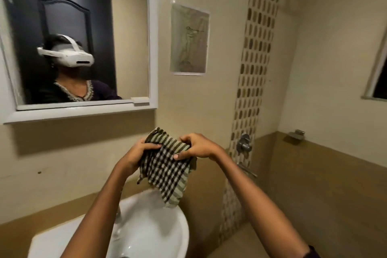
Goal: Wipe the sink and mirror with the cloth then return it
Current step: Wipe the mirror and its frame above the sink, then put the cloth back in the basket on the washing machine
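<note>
So our fingers point(154, 146) are curled tight into the top of the checked cloth point(165, 170): the left hand point(138, 153) bunches its left edge, and the right hand point(198, 146) pinches the upper right part, thumb pressed against the fabric. Both hands grip it up in the air, close together, with the cloth stretched a bit between them and the rest hanging down loose. Its bottom corner dangles just over the back rim of the white sink point(150, 234), and we can't tell if it's touching. Our bare forearms come up from the bottom of the shot. The mirror point(88, 33) in its white frame sits up on the wall to the left, well apart from the cloth. A shower valve point(244, 144) is on the tiled wall just right of the hands.
</note>
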Motion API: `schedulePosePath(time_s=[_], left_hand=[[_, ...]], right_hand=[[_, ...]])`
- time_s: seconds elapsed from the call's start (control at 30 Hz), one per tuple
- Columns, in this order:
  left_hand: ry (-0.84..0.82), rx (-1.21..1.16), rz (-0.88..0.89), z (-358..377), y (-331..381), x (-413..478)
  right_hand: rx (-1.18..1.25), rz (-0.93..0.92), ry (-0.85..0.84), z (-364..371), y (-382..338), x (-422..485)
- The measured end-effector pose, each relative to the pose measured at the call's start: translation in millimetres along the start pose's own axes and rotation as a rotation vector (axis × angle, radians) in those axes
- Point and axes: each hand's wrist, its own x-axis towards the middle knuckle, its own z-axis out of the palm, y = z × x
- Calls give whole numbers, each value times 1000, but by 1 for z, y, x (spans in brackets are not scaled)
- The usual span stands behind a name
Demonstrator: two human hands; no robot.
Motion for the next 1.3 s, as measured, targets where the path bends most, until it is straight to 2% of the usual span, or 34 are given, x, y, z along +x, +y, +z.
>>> schedulePosePath(time_s=[0.13,0.23,0.4,0.53,0.73,0.97,1.1,1.17,1.23,1.3], left_hand=[[-200,-3,-98,80,-8,5],[-300,49,-36,159,-14,11],[-279,56,29,319,-45,22],[-414,34,-42,455,-83,7],[-677,-25,-144,654,-121,-49],[-950,36,-143,850,-146,-121],[-1010,50,-80,937,-158,-141],[-1024,63,-50,970,-162,-148],[-973,44,-78,998,-164,-152],[-1002,1,-107,1016,-167,-151]], right_hand=[[85,85,74,-42,57,-59],[230,176,76,-68,102,-116],[38,335,295,-130,174,-245],[-52,557,363,-179,233,-367],[9,824,479,-231,287,-556],[70,959,814,-263,328,-750],[92,1034,936,-273,364,-826],[35,1071,1007,-279,381,-847],[-42,1122,1040,-285,400,-862],[-140,1183,1054,-289,419,-870]])
